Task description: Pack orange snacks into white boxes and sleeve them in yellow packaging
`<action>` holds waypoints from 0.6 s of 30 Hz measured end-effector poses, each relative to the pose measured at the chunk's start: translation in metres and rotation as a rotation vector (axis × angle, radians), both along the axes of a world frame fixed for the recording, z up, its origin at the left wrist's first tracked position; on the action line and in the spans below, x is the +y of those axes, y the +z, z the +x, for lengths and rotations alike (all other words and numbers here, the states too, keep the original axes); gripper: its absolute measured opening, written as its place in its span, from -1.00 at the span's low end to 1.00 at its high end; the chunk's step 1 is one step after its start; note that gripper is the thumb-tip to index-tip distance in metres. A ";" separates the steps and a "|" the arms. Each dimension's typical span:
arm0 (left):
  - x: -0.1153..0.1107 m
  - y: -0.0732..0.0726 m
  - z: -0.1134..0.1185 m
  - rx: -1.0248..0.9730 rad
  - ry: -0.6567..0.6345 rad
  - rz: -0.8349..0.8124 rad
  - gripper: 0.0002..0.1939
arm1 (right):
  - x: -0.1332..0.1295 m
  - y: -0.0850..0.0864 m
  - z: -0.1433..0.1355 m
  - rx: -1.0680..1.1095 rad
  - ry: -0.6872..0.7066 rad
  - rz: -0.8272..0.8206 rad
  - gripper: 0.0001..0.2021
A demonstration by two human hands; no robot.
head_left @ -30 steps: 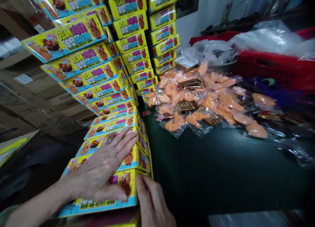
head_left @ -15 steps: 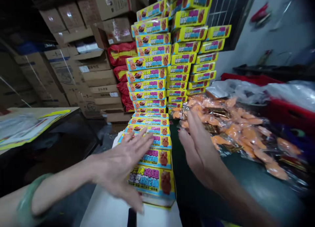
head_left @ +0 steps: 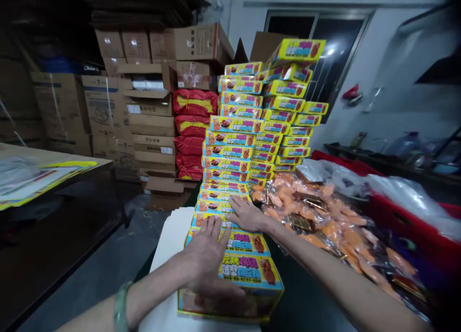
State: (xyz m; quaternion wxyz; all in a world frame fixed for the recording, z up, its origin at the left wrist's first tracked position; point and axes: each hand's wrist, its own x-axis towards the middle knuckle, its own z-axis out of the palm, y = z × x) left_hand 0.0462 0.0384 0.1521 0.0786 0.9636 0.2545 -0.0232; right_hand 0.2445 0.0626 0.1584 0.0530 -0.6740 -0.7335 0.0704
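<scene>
A row of yellow-and-blue printed candy boxes (head_left: 248, 269) runs away from me along the table, the nearest one showing its front side. My left hand (head_left: 207, 260), with a green bangle on its wrist, lies over the left side of the near boxes, fingers stretched forward and thumb apart. Farther along, my right hand (head_left: 248, 214) rests flat across the tops of the boxes, fingers pointing left. Neither hand is gripped round a box. Beneath the row on the left, white card sheets (head_left: 169, 245) stick out.
Tall stacks of the same boxes (head_left: 232, 125) rise at the row's far end. To the right lie orange pieces in clear wrappers (head_left: 324, 217) and a red crate (head_left: 396, 221). Cardboard cartons (head_left: 147, 125) and red bundles (head_left: 194, 128) stand behind; another table (head_left: 101, 166) is left.
My right hand has moved left from beside the row onto the box tops. My left hand remains at the near boxes. The view has tilted up, showing more wall and window.
</scene>
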 end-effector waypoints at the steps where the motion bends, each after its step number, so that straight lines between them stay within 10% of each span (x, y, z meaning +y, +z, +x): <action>1: 0.001 -0.004 0.000 -0.028 -0.001 0.029 0.21 | 0.006 0.006 -0.001 0.017 -0.004 0.010 -0.35; 10: 0.005 0.000 -0.002 0.062 0.006 0.050 0.21 | 0.054 -0.011 -0.016 0.037 -0.079 0.122 -0.31; 14: 0.036 -0.043 -0.012 -0.011 -0.097 0.233 0.09 | 0.048 -0.009 -0.003 0.050 -0.068 0.232 -0.45; 18: 0.060 -0.077 -0.024 -0.265 -0.139 0.443 -0.38 | 0.017 0.009 0.067 0.012 -0.247 0.380 -0.61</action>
